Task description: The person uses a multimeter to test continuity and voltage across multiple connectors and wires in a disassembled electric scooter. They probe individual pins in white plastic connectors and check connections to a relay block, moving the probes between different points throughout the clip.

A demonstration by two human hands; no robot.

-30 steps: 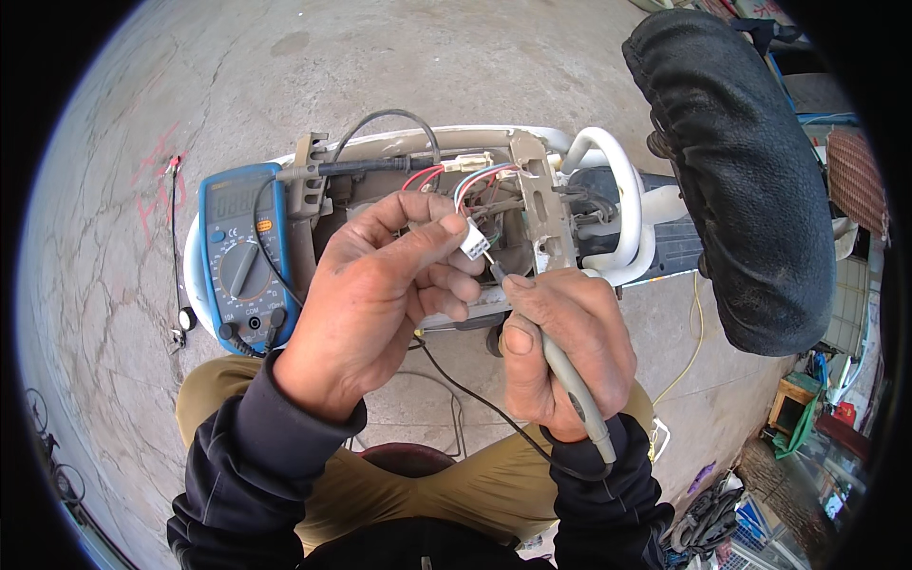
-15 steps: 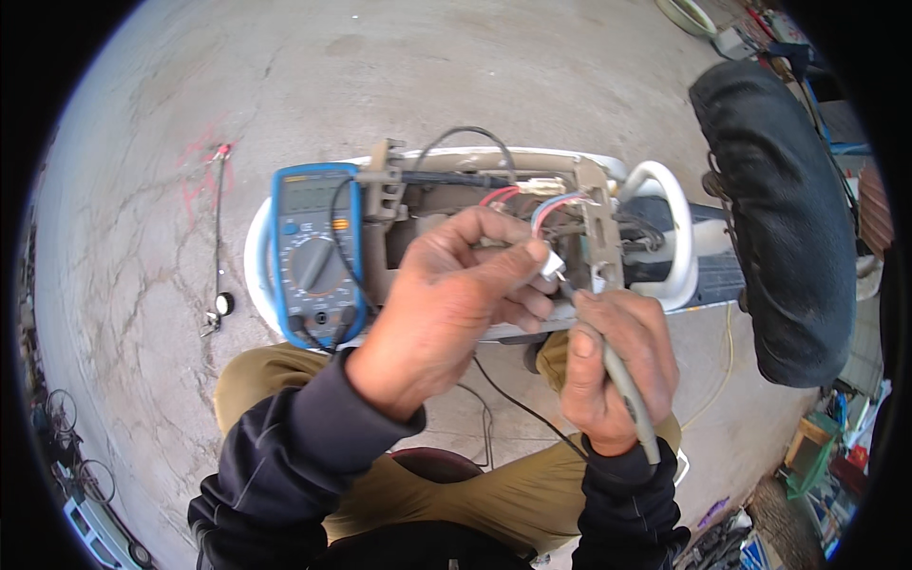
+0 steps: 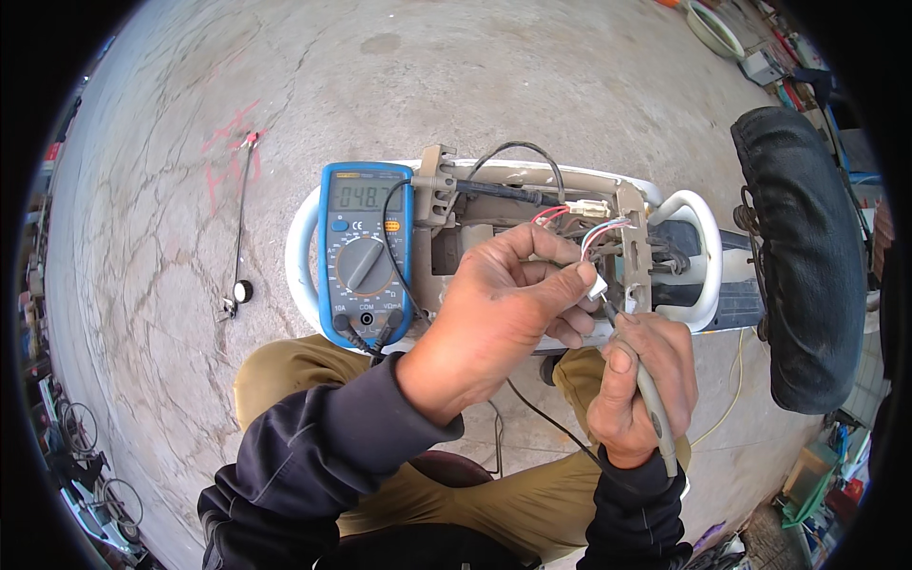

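Between the thumb and fingers of my left hand [image 3: 518,309] is a small white plug connector [image 3: 597,286], with thin red, blue and white wires running up from it. My right hand [image 3: 649,385] grips a grey multimeter probe [image 3: 655,410] like a pen. Its metal tip meets the open end of the connector; how deep it sits I cannot tell. To the left, a blue-rimmed multimeter [image 3: 368,256] rests on the vehicle's frame, digits on its display and two leads plugged in. A black probe [image 3: 508,193] lies across the frame, pointing at another white connector [image 3: 589,208] with red wires.
The opened white and beige vehicle body [image 3: 635,252] lies before my knees, with a white tubular handle [image 3: 703,261] at its right. A black padded seat [image 3: 796,261] stands farther right. A thin rod with a round end [image 3: 244,291] lies on the concrete floor [image 3: 380,85] at left.
The view has shifted, so everything sits farther right and slightly lower. The meter's digits now read clearly. Both hands keep their holds, with the probe tip still at the connector.
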